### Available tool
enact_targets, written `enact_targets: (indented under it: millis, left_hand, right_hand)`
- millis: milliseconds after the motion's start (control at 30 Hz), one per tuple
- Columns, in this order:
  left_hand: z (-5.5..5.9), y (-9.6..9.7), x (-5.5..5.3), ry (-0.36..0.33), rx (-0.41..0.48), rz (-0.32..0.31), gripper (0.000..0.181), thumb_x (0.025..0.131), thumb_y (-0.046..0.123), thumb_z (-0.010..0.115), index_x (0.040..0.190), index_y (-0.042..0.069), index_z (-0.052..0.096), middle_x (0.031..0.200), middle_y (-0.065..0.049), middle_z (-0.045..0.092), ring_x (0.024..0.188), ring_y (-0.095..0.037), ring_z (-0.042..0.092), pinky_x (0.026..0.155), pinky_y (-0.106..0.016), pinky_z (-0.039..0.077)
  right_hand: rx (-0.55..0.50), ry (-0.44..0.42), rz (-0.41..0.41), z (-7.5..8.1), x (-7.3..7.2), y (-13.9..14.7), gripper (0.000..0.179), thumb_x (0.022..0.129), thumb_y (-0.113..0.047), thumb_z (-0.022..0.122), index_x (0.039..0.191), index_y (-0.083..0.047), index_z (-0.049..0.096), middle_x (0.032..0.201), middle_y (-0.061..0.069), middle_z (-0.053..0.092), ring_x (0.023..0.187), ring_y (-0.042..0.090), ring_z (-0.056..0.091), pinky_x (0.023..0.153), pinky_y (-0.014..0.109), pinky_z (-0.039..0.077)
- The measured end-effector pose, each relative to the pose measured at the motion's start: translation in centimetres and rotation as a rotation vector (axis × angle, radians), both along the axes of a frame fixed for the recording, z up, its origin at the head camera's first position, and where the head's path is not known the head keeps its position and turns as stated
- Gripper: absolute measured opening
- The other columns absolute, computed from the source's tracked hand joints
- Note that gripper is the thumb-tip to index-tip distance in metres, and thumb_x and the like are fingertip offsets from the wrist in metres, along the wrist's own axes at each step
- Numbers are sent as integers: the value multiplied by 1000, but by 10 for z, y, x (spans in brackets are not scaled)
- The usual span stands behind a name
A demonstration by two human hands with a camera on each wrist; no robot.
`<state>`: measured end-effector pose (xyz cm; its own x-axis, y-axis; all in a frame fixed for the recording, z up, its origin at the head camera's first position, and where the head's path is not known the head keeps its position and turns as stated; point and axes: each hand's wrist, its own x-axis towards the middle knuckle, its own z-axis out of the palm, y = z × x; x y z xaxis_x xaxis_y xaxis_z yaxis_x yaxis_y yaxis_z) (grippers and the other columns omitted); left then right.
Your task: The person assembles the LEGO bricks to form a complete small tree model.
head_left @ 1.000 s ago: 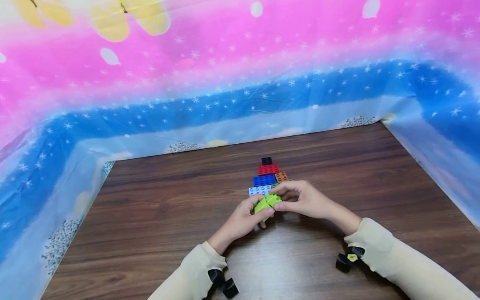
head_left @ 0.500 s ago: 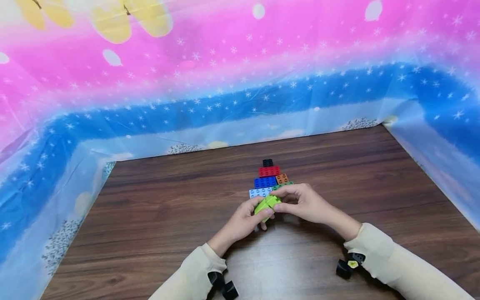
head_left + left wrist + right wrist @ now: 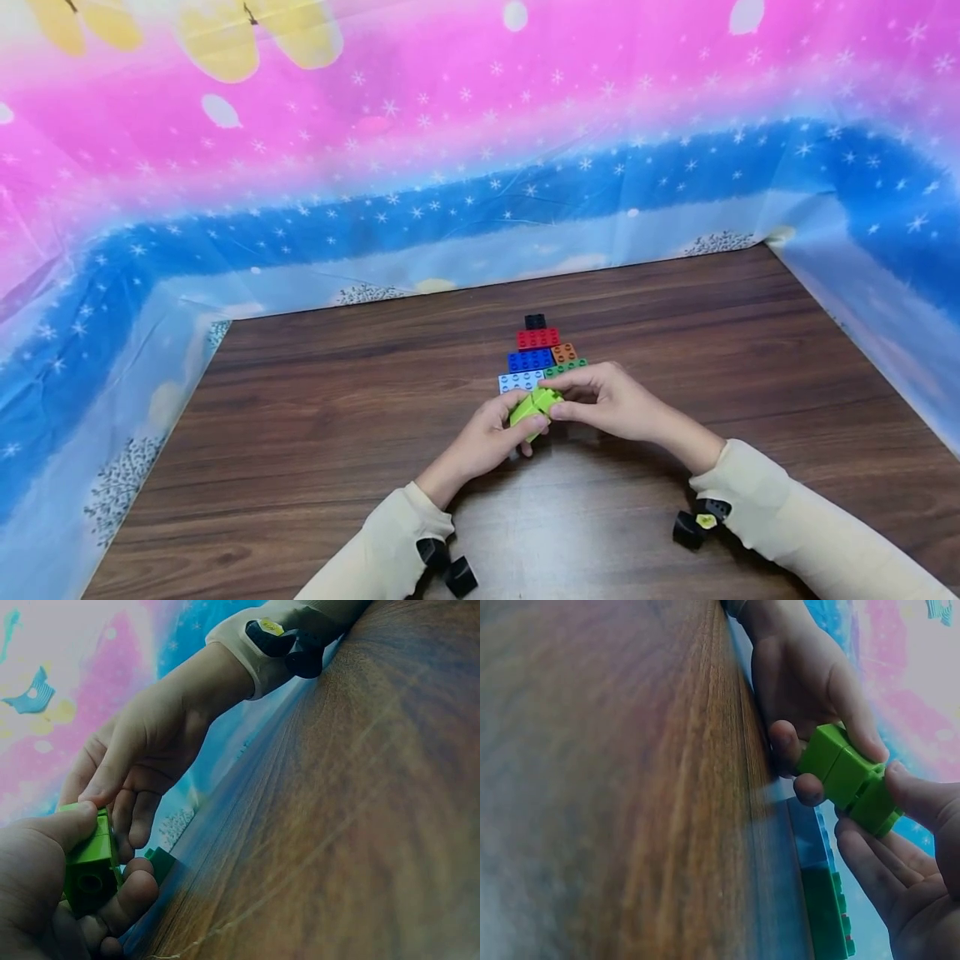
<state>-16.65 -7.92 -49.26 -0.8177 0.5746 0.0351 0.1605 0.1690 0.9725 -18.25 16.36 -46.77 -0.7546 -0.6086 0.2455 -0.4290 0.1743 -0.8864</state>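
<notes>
Both hands hold a small block of joined lime green toy bricks (image 3: 534, 410) in front of the row of bricks on the table. My left hand (image 3: 476, 440) grips the block's near left part, thumb on top and fingers beneath. With thumb and fingers my right hand (image 3: 621, 405) pinches its far right end. A seam runs across the lime bricks (image 3: 836, 765) in the right wrist view, with a separate piece at the right-hand end. The left wrist view shows a hollow tube in the underside of the lime block (image 3: 90, 881).
Beyond the hands, bricks lie in a stepped shape: black (image 3: 534, 321) farthest, then red (image 3: 537, 337), blue (image 3: 528, 361) beside orange (image 3: 564, 353), and light blue (image 3: 517, 382) beside green (image 3: 567, 368), partly hidden by the right hand. A printed cloth (image 3: 450, 225) borders the wooden table (image 3: 300, 417).
The right hand has shifted slightly, so more of the green brick behind it shows. Both hands keep their hold on the lime green bricks in nearly the same spot.
</notes>
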Motion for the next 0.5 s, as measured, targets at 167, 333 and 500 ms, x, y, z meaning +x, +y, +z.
enact_targets:
  millis: [167, 333, 500]
  left_hand:
    - [1, 0, 0, 0, -5, 4, 28, 109, 17, 60, 130, -2, 60, 102, -15, 69, 72, -16, 61, 65, -26, 57]
    - [0, 0, -1, -19, 8, 3, 31, 110, 18, 59, 133, -3, 58, 104, -15, 69, 73, -17, 62, 66, -27, 58]
    - [1, 0, 0, -26, 8, 7, 31, 110, 18, 59, 134, -3, 58, 104, -16, 69, 73, -17, 62, 66, -27, 58]
  right_hand:
    - [-11, 27, -18, 0, 1, -1, 35, 98, -4, 74, 132, 3, 70, 128, 13, 73, 112, 19, 72, 92, 32, 59]
    - [-21, 15, -29, -3, 3, -3, 35, 99, -4, 73, 133, 5, 69, 125, 14, 74, 107, 19, 74, 87, 31, 61]
    - [-19, 16, -28, -3, 2, -3, 35, 100, -5, 72, 133, 6, 68, 124, 15, 74, 107, 20, 74, 89, 33, 61]
